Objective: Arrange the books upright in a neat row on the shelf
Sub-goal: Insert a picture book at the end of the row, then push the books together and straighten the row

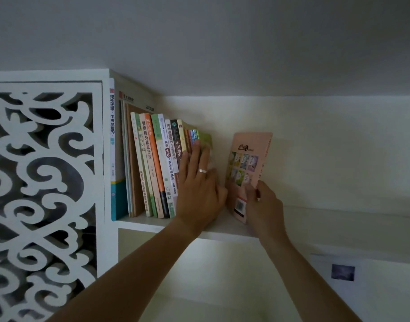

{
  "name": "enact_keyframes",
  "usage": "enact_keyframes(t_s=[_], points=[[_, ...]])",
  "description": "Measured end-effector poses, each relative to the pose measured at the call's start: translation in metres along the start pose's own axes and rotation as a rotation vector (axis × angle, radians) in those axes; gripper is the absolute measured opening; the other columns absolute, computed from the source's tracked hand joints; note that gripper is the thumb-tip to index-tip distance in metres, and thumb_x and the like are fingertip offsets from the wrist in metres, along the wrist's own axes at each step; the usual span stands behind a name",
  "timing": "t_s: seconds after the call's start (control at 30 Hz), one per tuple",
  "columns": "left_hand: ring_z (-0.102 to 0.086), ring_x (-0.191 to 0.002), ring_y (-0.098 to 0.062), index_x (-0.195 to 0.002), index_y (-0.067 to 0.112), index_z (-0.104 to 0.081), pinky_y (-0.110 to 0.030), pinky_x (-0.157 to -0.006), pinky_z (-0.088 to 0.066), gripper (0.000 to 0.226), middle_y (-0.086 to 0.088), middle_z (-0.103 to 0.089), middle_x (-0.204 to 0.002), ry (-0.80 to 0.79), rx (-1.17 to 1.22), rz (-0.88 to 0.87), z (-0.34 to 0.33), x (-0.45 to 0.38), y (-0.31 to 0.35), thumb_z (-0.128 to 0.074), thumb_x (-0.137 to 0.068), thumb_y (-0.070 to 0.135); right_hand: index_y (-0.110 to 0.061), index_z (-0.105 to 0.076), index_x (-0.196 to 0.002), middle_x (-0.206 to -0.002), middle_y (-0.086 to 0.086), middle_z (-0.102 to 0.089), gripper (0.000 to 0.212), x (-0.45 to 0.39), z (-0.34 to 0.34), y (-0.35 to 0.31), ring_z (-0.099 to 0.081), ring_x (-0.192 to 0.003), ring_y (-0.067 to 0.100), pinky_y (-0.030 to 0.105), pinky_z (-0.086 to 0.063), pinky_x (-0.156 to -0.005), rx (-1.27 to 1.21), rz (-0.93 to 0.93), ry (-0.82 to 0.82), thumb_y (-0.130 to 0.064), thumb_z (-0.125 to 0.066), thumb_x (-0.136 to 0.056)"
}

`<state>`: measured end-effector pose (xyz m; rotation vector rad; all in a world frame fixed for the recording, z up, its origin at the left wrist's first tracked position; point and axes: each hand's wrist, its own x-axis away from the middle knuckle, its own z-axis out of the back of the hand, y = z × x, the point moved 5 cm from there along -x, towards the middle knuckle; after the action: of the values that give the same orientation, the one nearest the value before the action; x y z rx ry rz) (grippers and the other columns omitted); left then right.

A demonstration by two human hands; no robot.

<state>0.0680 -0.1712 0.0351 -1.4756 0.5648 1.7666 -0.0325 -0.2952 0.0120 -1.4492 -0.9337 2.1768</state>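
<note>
white shelf: row of books leaning left, left hand flat with straight fingers against its end; right hand pinching upright pink book.

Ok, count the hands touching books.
2. The left hand presses flat against the end of the row of books; the right hand grips the pink book, apart from the row.

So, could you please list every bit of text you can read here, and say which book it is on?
"滚动迁移 中考总复习": tall white spine at the far left.
"朝花夕拾": pale spine.
"健康瘦身蔬果沙拉": cream spine.
"看舌象调体质": white spine.
"思想道德修养与法律基础": white spine.
"中国通史": dark spine.
Orange spine, the thin spines and the pink book: too blurred to read.
</note>
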Motion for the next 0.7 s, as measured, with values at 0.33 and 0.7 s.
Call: enact_keyframes(t_s=[0.33, 0.7], points=[[-0.01, -0.159, -0.033, -0.153, 0.0, -0.042, -0.053, -0.129, -0.011, 0.056, -0.02, -0.02, -0.168, 0.123, 0.132, 0.056, 0.002, 0.002, -0.002, -0.053, -0.103, 0.021, -0.041, -0.035, -0.147, -0.122, -0.006, -0.065, 0.056, 0.016, -0.033, -0.019, -0.067, -0.097, 0.019, 0.039, -0.055, -0.087, 0.236, 0.234, -0.394, -0.036, -0.056, -0.095], [-0.013, -0.158, -0.035, -0.159, -0.003, -0.023, -0.055, -0.126, -0.019, 0.071, -0.022, -0.018, -0.168, 0.221, 0.136, 0.216, 0.003, 0.005, -0.009, -0.056, -0.1, 0.02, -0.052, -0.017, -0.153, -0.132, -0.006, -0.063, 0.073, 0.014, -0.051, -0.014, -0.065, -0.106, 0.015, 0.036, -0.056, -0.095, 0.176, 0.274, -0.449, -0.024, -0.055, -0.098]])
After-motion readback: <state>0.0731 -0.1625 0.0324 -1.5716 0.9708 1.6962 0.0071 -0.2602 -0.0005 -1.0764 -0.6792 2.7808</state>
